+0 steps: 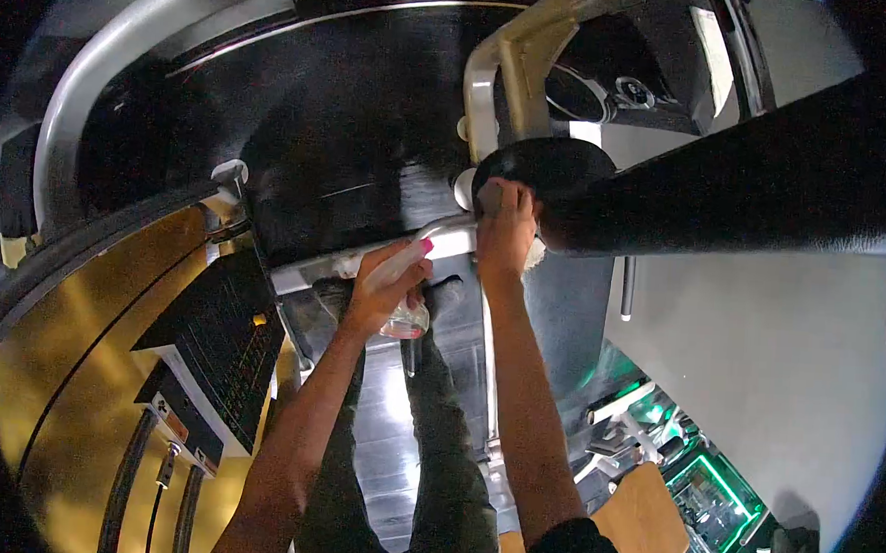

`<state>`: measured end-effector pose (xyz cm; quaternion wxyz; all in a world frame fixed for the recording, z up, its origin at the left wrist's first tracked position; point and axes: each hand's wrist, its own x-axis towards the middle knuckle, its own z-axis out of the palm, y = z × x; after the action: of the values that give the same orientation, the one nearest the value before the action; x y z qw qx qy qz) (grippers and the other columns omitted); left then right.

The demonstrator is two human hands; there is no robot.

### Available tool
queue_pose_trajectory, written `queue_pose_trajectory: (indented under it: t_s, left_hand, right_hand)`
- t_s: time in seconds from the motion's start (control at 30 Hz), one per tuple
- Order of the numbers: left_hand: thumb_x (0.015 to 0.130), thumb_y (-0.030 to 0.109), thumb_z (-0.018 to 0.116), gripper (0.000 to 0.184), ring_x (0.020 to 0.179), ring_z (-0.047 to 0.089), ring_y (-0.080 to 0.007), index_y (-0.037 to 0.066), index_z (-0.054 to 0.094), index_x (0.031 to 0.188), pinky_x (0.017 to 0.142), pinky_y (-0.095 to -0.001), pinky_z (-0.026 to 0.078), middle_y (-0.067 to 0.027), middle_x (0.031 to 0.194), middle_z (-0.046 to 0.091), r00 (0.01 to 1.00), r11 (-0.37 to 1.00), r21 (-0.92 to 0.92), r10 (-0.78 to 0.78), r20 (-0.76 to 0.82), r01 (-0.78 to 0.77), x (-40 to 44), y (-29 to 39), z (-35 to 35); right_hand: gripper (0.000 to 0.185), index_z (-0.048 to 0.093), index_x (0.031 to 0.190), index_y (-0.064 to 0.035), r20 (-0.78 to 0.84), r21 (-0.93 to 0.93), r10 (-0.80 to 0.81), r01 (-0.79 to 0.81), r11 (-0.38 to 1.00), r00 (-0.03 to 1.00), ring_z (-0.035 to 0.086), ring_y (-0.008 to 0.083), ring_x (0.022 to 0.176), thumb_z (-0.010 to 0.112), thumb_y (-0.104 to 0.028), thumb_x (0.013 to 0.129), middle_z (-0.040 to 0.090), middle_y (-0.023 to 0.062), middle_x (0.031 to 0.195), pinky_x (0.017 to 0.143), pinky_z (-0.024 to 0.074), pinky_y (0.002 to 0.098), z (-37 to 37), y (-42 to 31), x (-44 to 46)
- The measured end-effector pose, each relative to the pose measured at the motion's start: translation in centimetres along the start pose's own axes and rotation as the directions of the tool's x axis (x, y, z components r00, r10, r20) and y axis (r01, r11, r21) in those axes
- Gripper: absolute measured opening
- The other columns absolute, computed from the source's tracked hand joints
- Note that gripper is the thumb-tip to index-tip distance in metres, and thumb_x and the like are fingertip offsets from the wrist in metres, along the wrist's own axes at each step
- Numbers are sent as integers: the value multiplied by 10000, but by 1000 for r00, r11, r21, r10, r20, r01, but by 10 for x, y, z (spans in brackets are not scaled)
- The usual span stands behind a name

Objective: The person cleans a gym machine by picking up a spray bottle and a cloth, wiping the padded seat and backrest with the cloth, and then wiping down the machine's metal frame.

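My left hand is wrapped round a clear spray bottle with a pale trigger head and a pink nozzle tip. Some clear liquid seems to show in its lower part. To the right, my right hand presses with curled fingers against the near end of a black padded roller. A pale, frayed edge of what looks like a cloth shows below that hand; most of it is hidden under the fingers and palm. Both hands are just above a whitish metal bar of the machine frame.
A beige bent frame rises beyond the roller. A long black pad reaches to the right. At lower left is a black weight stack with a yellow pin. A brown board and green-lit equipment stand at lower right.
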<state>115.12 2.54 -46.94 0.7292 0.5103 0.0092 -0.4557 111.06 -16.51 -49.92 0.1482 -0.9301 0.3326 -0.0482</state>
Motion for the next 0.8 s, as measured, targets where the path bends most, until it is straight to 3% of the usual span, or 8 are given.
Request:
queue_pose_trajectory:
  t_s: [0.17, 0.23, 0.33, 0.47, 0.6, 0.67, 0.73, 0.8]
  left_hand:
    - [883, 110, 628, 122, 542, 567, -81, 0, 615, 934, 477, -228, 463, -31, 748, 604, 1000, 999, -33, -5, 2, 5, 2, -3, -1]
    - [880, 116, 635, 136, 539, 564, -79, 0, 619, 949, 477, -227, 462, -29, 740, 602, 999, 999, -19, -35, 15, 36, 2, 0, -1]
    - [872, 127, 651, 167, 533, 558, -76, -1, 624, 975, 481, -223, 459, -24, 720, 597, 999, 999, 20, -33, 13, 32, 3, -1, 3]
    - [870, 141, 661, 187, 531, 552, -68, -6, 626, 980, 486, -217, 457, -9, 698, 590, 997, 996, 59, -66, 29, 64, 9, -1, 2]
    - [870, 150, 664, 172, 534, 548, -61, 1, 624, 947, 477, -213, 448, 4, 684, 580, 994, 995, -43, -92, -62, 89, 12, 8, 14]
    - [872, 145, 661, 152, 540, 544, -56, 11, 621, 930, 472, -208, 439, 12, 681, 570, 997, 999, 13, -40, 66, 39, 15, 6, 14]
    - [870, 144, 663, 145, 539, 541, -54, 16, 622, 923, 470, -207, 436, 12, 677, 566, 997, 999, -4, -48, 64, 48, 16, 7, 17]
    - [868, 143, 665, 138, 538, 539, -52, 20, 624, 917, 468, -206, 432, 13, 674, 562, 996, 998, -23, -58, 69, 60, 16, 8, 21]
  right_hand:
    - [431, 508, 1131, -100, 41, 131, 58, -63, 989, 997, 539, 405, 1013, 536, 57, 730, 527, 182, 1120, 866, 439, 476, 8, -14, 60]
    - [393, 498, 1136, -94, 109, 255, 250, -270, 928, 962, 538, 411, 1003, 517, 20, 760, 537, 201, 1101, 863, 436, 483, 8, -19, 68]
    - [364, 497, 1132, -95, 38, 30, 249, -250, 968, 968, 534, 414, 1014, 525, -25, 776, 543, 198, 1099, 859, 435, 491, 7, -21, 54]
    - [374, 500, 1133, -109, 13, 110, 215, -215, 970, 976, 528, 421, 1018, 557, -57, 768, 543, 180, 1116, 859, 433, 497, -3, -8, 5]
    - [383, 518, 1140, -160, -17, -34, 171, -171, 985, 985, 564, 391, 1006, 613, -123, 771, 565, 139, 1135, 821, 473, 473, -20, 0, -33]
    - [359, 527, 1138, -179, -35, -54, 140, -142, 988, 989, 584, 378, 990, 621, -154, 793, 584, 120, 1136, 806, 491, 460, -22, 0, -30]
    - [333, 566, 1113, -196, 119, -11, 283, -284, 959, 952, 597, 353, 996, 642, -178, 789, 612, 91, 1121, 792, 502, 457, -24, -5, -16]
    - [316, 579, 1100, -195, 38, 39, 216, -217, 975, 976, 603, 342, 996, 649, -189, 792, 621, 85, 1109, 773, 510, 454, -17, -3, -15]
